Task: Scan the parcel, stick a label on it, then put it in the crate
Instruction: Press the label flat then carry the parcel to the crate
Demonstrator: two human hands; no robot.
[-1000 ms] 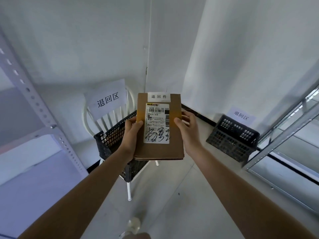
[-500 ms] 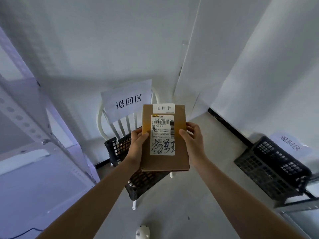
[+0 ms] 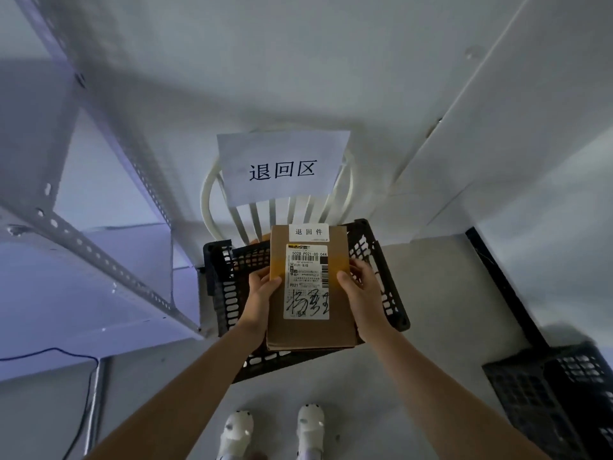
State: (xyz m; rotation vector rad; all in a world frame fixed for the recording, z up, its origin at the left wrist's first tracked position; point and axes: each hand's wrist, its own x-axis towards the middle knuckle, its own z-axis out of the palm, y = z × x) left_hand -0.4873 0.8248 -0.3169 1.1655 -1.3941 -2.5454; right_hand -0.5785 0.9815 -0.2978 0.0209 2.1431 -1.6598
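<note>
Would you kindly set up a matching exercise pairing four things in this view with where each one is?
Things:
1. parcel
2. crate
3. paper sign
4. second crate

Places:
A. on the chair's backrest
B. on the floor at right
C. between both hands
D. on the chair seat

Pairs: 1-C, 2-D, 3-A, 4-B

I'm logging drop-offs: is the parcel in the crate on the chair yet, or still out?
Still out. Both the left hand and right hand grip the parcel by its sides, held above the black crate.
</note>
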